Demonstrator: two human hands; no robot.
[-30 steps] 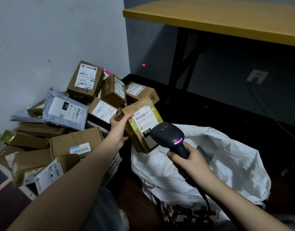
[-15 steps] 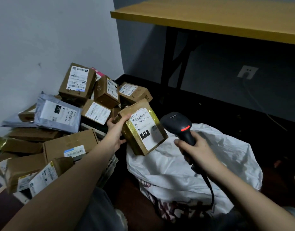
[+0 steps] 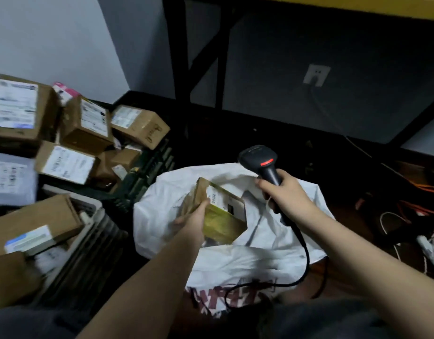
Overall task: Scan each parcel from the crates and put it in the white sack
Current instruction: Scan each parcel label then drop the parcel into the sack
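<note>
My left hand (image 3: pixel 194 217) grips a brown, gold-taped parcel (image 3: pixel 223 216) with a white barcode label, held down in the mouth of the white sack (image 3: pixel 247 255). The sack stands on the floor in front of me, red print on its near side. To the right, my right hand (image 3: pixel 282 194) grips the handle of a black barcode scanner (image 3: pixel 261 160), its red light on and its head raised above the sack's far rim. The scanner's black cable (image 3: pixel 304 260) loops down over the sack. More cardboard parcels (image 3: pixel 81 126) are heaped on the crates (image 3: pixel 147 174) to the left.
A yellow-topped table with black legs (image 3: pixel 184 64) stands behind the sack. A wall socket (image 3: pixel 316 74) sits on the dark wall. Loose cables and orange wires (image 3: pixel 419 216) lie on the floor at the right. A grey mailer (image 3: pixel 10 179) rests in the pile.
My left hand has carried the parcel from in front of the scanner down and right into the sack's mouth. The scanner has moved right, away from the label. My view has tilted down.
</note>
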